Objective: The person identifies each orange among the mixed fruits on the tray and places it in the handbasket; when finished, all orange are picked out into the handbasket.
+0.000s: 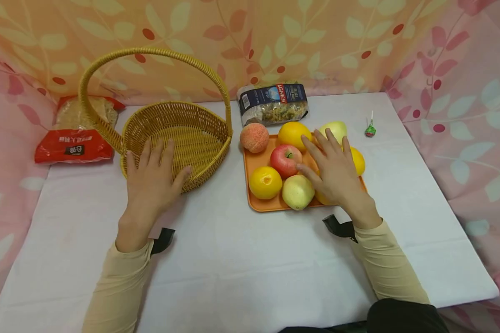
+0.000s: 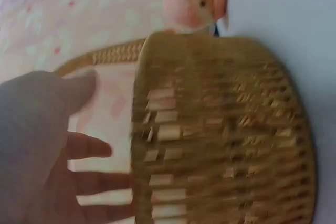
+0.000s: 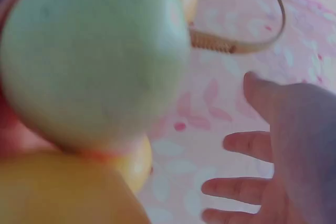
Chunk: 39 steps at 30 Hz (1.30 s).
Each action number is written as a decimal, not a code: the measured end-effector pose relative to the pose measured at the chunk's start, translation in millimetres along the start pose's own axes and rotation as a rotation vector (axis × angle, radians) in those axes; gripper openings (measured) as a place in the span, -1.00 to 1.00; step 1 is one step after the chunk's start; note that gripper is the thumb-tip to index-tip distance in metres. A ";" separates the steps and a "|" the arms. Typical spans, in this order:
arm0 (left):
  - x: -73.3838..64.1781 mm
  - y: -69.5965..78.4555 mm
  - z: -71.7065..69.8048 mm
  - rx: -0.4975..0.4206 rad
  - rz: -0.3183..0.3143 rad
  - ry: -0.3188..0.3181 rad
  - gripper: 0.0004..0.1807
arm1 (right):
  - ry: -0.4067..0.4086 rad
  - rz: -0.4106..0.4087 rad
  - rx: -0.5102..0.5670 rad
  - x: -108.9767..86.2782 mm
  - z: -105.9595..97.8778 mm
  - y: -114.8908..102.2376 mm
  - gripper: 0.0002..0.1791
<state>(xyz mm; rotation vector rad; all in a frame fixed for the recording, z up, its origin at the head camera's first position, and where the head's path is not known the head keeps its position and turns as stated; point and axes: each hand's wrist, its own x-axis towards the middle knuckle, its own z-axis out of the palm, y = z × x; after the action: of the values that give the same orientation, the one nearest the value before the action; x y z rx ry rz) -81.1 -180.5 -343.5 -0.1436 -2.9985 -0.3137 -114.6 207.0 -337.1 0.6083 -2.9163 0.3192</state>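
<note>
My left hand is spread, palm down, over the near-left rim of a woven wicker basket with a tall arched handle. In the left wrist view its fingers reach beside the basket wall; contact is unclear. My right hand hovers with spread fingers above the right side of an orange tray, holding nothing. The tray bears a red apple, a peach, a pale green pear-like fruit, an orange and several other fruits, some partly hidden by the hand.
A red-ended clear bag lies left of the basket. Behind the tray is a pasta packet. A green-wrapped lollipop lies at the right. Patterned curtains close off the back and sides of the white-covered table.
</note>
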 end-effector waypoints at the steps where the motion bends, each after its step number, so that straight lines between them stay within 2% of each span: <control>1: 0.4 -3.0 -2.1 -0.035 -0.002 0.058 -0.26 | 0.035 0.005 0.017 -0.3 -2.2 3.0 -0.29; 4: -0.4 -14.1 -6.9 -0.151 -0.025 0.248 -0.50 | 0.143 0.027 0.049 -1.4 -8.2 13.1 -0.40; 7: -1.2 -27.4 -9.1 -0.245 -0.097 0.390 -0.62 | 0.198 0.089 0.041 -2.5 -13.6 23.4 -0.45; 10: -1.2 -41.2 -9.2 -0.322 -0.202 0.462 -0.66 | 0.172 0.189 0.031 -4.1 -18.6 32.8 -0.44; 12: -0.5 -50.3 -8.5 -0.358 -0.280 0.484 -0.66 | 0.129 0.252 0.030 -5.3 -21.0 38.9 -0.43; 16: 1.1 -67.0 -6.2 -0.407 -0.433 0.462 -0.66 | 0.031 0.328 0.033 -6.3 -21.3 51.1 -0.40; 18: 1.9 -74.7 -4.5 -0.419 -0.495 0.411 -0.63 | -0.004 0.352 0.030 -6.0 -20.6 56.4 -0.39; 21: 3.5 -83.2 -0.7 -0.431 -0.547 0.307 -0.57 | -0.062 0.396 0.036 -5.5 -19.7 62.9 -0.37; 24: 4.5 -87.0 3.7 -0.433 -0.548 0.232 -0.55 | -0.136 0.429 0.047 -4.4 -17.4 67.8 -0.34; 29: 4.8 -85.6 8.7 -0.412 -0.490 0.262 -0.60 | -0.262 0.446 0.063 -2.5 -12.9 72.7 -0.30; 33: 4.8 -84.9 9.4 -0.406 -0.480 0.286 -0.62 | -0.349 0.442 0.066 -1.8 -11.5 75.7 -0.20; 36: 4.4 -84.7 9.6 -0.406 -0.474 0.289 -0.64 | -0.381 0.434 0.064 -1.9 -10.5 77.0 -0.15; 39: 4.1 -84.7 10.3 -0.406 -0.462 0.300 -0.65 | -0.379 0.430 0.065 -2.0 -9.3 77.4 -0.15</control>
<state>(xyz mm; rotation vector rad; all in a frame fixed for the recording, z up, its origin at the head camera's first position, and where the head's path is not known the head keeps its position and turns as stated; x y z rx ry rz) -95.4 -260.4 -369.9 0.5190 -2.5989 -0.8973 -143.5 279.3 -342.2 0.0355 -3.4026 0.3819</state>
